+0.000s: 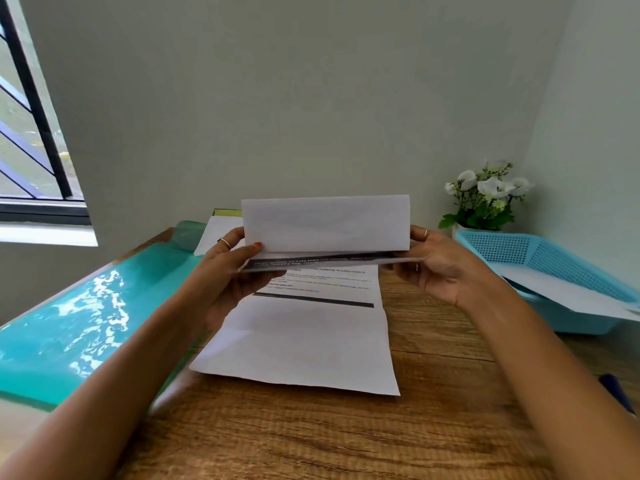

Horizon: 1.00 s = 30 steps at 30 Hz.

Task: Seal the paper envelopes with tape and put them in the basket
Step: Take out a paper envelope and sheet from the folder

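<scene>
I hold a white paper envelope (325, 225) up above the table, long side level, with a folded printed sheet (325, 263) showing at its lower edge. My left hand (230, 268) grips their left end and my right hand (433, 261) grips the right end. Below them a printed paper sheet (304, 337) with a dark bar lies flat on the wooden table (329, 434). At the right stands a light blue perforated basket (540, 258) with a white envelope (568, 292) resting in it. No tape is visible.
A glossy teal mat (79, 313) covers the table's left side. White papers (220, 233) lie stacked at the back by the wall. White flowers in a pot (485, 199) stand behind the basket. A dark blue object (616, 393) peeks in at the right edge. A window is far left.
</scene>
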{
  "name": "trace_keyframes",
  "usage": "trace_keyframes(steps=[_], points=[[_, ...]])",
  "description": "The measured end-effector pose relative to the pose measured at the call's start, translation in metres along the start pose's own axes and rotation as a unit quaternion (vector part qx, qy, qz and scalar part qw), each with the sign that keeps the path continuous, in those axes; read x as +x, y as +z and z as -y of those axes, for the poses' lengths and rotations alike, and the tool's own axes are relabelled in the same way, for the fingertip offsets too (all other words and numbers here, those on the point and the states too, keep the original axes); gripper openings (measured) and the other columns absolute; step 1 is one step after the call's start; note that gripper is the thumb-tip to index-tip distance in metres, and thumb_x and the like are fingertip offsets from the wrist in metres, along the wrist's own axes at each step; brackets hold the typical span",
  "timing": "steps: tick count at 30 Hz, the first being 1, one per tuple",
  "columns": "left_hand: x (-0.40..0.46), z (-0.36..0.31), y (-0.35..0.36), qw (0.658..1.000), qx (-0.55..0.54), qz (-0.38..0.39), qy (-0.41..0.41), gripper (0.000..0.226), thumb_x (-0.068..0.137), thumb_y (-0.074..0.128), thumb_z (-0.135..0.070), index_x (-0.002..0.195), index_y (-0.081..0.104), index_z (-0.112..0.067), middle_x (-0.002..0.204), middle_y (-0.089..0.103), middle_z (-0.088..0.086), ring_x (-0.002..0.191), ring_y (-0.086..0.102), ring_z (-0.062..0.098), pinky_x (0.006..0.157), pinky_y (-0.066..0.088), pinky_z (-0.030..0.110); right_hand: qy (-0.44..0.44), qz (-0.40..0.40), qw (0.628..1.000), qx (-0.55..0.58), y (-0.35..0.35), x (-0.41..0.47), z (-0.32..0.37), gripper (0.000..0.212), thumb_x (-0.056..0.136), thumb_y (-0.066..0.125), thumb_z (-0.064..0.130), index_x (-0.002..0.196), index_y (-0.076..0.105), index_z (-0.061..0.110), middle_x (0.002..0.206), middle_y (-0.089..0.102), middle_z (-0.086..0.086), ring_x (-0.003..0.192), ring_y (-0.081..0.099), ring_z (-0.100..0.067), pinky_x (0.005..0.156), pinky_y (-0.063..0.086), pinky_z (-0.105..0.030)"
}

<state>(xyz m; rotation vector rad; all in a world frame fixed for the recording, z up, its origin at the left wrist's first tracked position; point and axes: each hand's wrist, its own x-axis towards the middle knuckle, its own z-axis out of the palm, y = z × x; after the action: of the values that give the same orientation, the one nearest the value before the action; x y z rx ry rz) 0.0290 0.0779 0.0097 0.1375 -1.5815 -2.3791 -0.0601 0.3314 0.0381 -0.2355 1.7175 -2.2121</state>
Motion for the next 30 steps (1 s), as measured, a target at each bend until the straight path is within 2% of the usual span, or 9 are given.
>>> trace_keyframes(steps=[3, 6, 11, 15, 18, 21, 26, 28, 30], points=[[0.0008, -0.0006, -0.0019, 1.0, -0.028, 0.007, -0.004, 0.029, 0.094, 0.046, -0.004, 0.121, 0.054, -0.011, 0.11, 0.064, 0.014, 0.076, 0.071, 0.029, 0.056, 0.058, 0.025, 0.007, 0.004, 1.0, 0.017, -0.0002, -0.0014, -0.0004, 0.031, 0.086, 0.053, -0.01, 0.102, 0.062, 0.014, 0.101, 0.064, -0.02, 0.075, 0.067, -0.026, 0.048, 0.055, -0.02], [0.0036, 0.0, -0.0043, 0.999, -0.041, -0.01, -0.004, 0.031, 0.094, 0.046, -0.001, 0.123, 0.054, -0.007, 0.107, 0.067, 0.018, 0.082, 0.071, 0.03, 0.07, 0.059, 0.03, 0.015, 0.016, 0.999, 0.027, -0.0008, -0.0019, -0.001, 0.028, 0.089, 0.05, -0.009, 0.1, 0.063, 0.012, 0.105, 0.061, -0.021, 0.08, 0.065, -0.027, 0.051, 0.056, -0.02], [-0.0002, 0.0002, 0.0006, 0.999, -0.012, -0.033, -0.006, 0.02, 0.092, 0.049, 0.003, 0.101, 0.061, -0.01, 0.094, 0.068, 0.015, 0.07, 0.072, 0.024, 0.052, 0.055, 0.02, 0.018, 0.008, 0.998, 0.057, -0.0037, -0.0015, -0.0002, 0.017, 0.096, 0.045, 0.006, 0.108, 0.058, 0.006, 0.107, 0.061, -0.023, 0.079, 0.069, -0.03, 0.058, 0.059, -0.028], [-0.0008, 0.0006, 0.0, 0.999, 0.006, -0.04, -0.001, 0.018, 0.092, 0.052, -0.001, 0.105, 0.06, -0.011, 0.098, 0.068, 0.015, 0.07, 0.072, 0.023, 0.05, 0.054, 0.019, 0.025, 0.041, 0.998, 0.037, -0.006, 0.0, -0.0002, 0.029, 0.094, 0.052, 0.032, 0.114, 0.055, 0.011, 0.117, 0.058, -0.022, 0.089, 0.067, -0.034, 0.06, 0.059, -0.031], [-0.0001, 0.0007, -0.0013, 0.999, 0.007, -0.042, 0.0, 0.019, 0.092, 0.052, -0.002, 0.106, 0.06, -0.01, 0.1, 0.067, 0.016, 0.071, 0.072, 0.023, 0.052, 0.055, 0.019, 0.006, 0.069, 0.997, 0.022, -0.0062, 0.0015, -0.0023, 0.038, 0.085, 0.063, 0.009, 0.122, 0.053, 0.012, 0.122, 0.056, -0.019, 0.093, 0.065, -0.031, 0.059, 0.058, -0.029], [-0.0003, -0.0007, -0.001, 0.999, -0.009, -0.035, -0.006, 0.021, 0.092, 0.05, -0.001, 0.11, 0.059, -0.009, 0.103, 0.067, 0.018, 0.073, 0.071, 0.025, 0.054, 0.056, 0.021, -0.002, 0.062, 0.998, 0.016, -0.0066, 0.0027, -0.003, 0.042, 0.084, 0.059, -0.007, 0.122, 0.055, 0.01, 0.115, 0.062, -0.019, 0.083, 0.068, -0.028, 0.059, 0.059, -0.028], [-0.0036, -0.0011, 0.0045, 0.998, -0.045, -0.029, -0.012, 0.016, 0.096, 0.04, -0.008, 0.101, 0.055, -0.004, 0.102, 0.064, 0.018, 0.079, 0.071, 0.029, 0.067, 0.059, 0.03, -0.012, 0.025, 0.999, 0.034, -0.0071, 0.0015, -0.004, 0.02, 0.09, 0.048, -0.008, 0.097, 0.064, 0.004, 0.1, 0.064, -0.02, 0.084, 0.068, -0.027, 0.059, 0.059, -0.026], [-0.0034, -0.001, 0.0024, 0.997, -0.071, -0.014, -0.007, 0.023, 0.093, 0.038, -0.012, 0.098, 0.056, 0.001, 0.107, 0.065, 0.023, 0.089, 0.069, 0.036, 0.075, 0.058, 0.035, -0.017, 0.02, 0.999, 0.027, -0.0072, 0.001, -0.0045, 0.017, 0.089, 0.05, -0.006, 0.086, 0.065, 0.001, 0.101, 0.064, -0.021, 0.084, 0.068, -0.026, 0.059, 0.058, -0.025], [-0.0031, -0.0013, 0.0003, 0.998, -0.058, -0.005, -0.013, 0.037, 0.094, 0.041, -0.024, 0.1, 0.059, 0.007, 0.111, 0.066, 0.024, 0.098, 0.066, 0.035, 0.076, 0.058, 0.031, -0.02, 0.012, 0.999, 0.025, -0.0067, 0.0007, -0.0044, 0.015, 0.085, 0.054, -0.007, 0.078, 0.067, -0.001, 0.105, 0.064, -0.023, 0.085, 0.069, -0.026, 0.059, 0.058, -0.025]])
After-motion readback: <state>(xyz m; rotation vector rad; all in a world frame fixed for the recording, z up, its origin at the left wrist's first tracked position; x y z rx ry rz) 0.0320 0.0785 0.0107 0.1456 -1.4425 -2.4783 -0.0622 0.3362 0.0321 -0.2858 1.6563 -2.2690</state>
